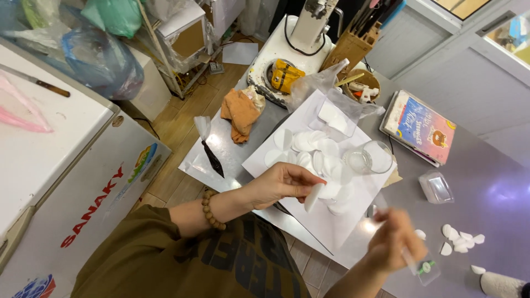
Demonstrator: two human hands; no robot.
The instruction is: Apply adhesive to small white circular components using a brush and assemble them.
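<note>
Left hand point(279, 185), wooden bead bracelet point(211, 211) on the wrist, fingers pinched shut on a white round disc point(313, 197), held edge-on just above the white paper sheet point(331, 221). Disc sits at the near edge of the pile of white discs point(314, 152) spread across that sheet.

Right hand point(393, 241) is motion-blurred, low right, over the grey desk point(486, 187). Fingers look closed around a small clear plastic bag with a green mark point(426, 269); grip detail too smeared to be sure how tight.

Around it: clear glass cup point(369, 158) on the sheet, right of the pile. Clear bag holding a white piece point(335, 117) at the sheet's far end. Small cluster of white folded pieces point(459, 240) on the desk, right of the right hand. Clear plastic box point(436, 187) near them. Colourful book point(422, 128) far right. Black-filled piping bag point(210, 150) left of the sheet, orange cloth point(240, 112) beyond it. Chest freezer point(66, 165) off the desk's left side.
</note>
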